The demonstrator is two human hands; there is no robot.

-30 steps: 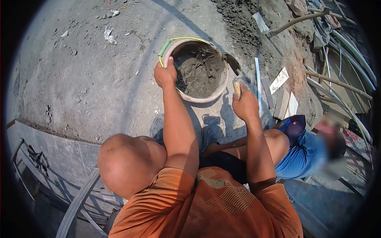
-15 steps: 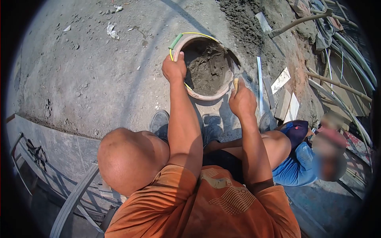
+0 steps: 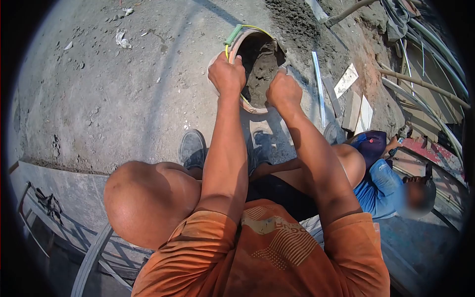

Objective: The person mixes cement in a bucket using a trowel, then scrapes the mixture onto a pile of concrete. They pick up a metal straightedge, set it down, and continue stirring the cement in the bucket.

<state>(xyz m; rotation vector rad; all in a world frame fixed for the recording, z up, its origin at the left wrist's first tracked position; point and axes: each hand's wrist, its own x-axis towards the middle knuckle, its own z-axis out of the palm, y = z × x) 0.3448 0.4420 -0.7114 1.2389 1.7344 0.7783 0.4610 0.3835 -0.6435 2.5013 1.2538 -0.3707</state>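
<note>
A round bucket (image 3: 255, 110) stands on the ground before me, tilted, with wet grey mortar (image 3: 262, 74) inside. Its yellow wire handle with a green grip (image 3: 233, 34) lies along the far rim. My left hand (image 3: 226, 75) is closed on the bucket's left rim. At the right rim, my right hand (image 3: 284, 91) is closed around the handle of a trowel; only a bit of metal shows by the thumb, and the fist hides the rest.
A pile of wet mortar (image 3: 294, 22) lies beyond the bucket. On the right are a metal strip (image 3: 318, 86), broken tile pieces (image 3: 346, 79), poles and hoses. Another person in a blue shirt (image 3: 383, 185) sits close on my right. Scraps of plastic (image 3: 122, 38) lie at left.
The bucket has gone from nearly upright to tilted, its left side raised by my left hand. My right hand has moved left and up against the right rim, and the trowel is now mostly hidden.
</note>
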